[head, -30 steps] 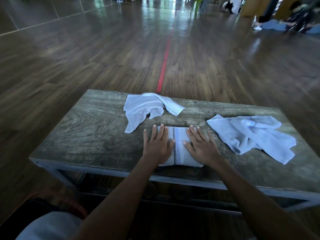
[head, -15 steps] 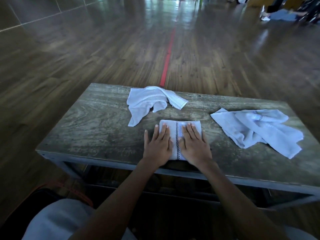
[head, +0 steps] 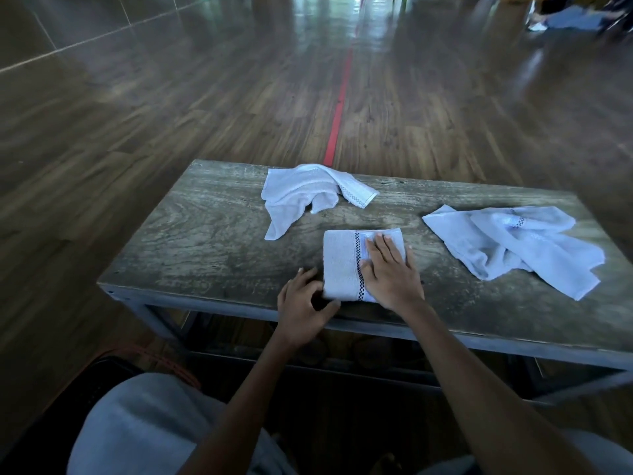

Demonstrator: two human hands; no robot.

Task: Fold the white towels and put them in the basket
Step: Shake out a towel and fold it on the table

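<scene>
A folded white towel [head: 342, 265] with a black checkered stripe lies near the front edge of the wooden table [head: 212, 241]. My right hand [head: 390, 272] presses flat on its right half, fingers straight. My left hand [head: 301, 303] is at the towel's near left corner, fingers curled against the left edge and thumb at the near edge, pinching it. Two more white towels lie crumpled: one at the back middle [head: 308, 193], one at the right [head: 513, 245].
The table has a metal frame, and its front edge runs just before my hands. A dark object with an orange rim [head: 161, 361] sits on the floor at my lower left, beside my knee. Wooden floor with a red line [head: 339, 108] stretches beyond the table.
My left hand has slid off the top of the folded towel to its near left corner and curled there. My right hand stays flat on the towel.
</scene>
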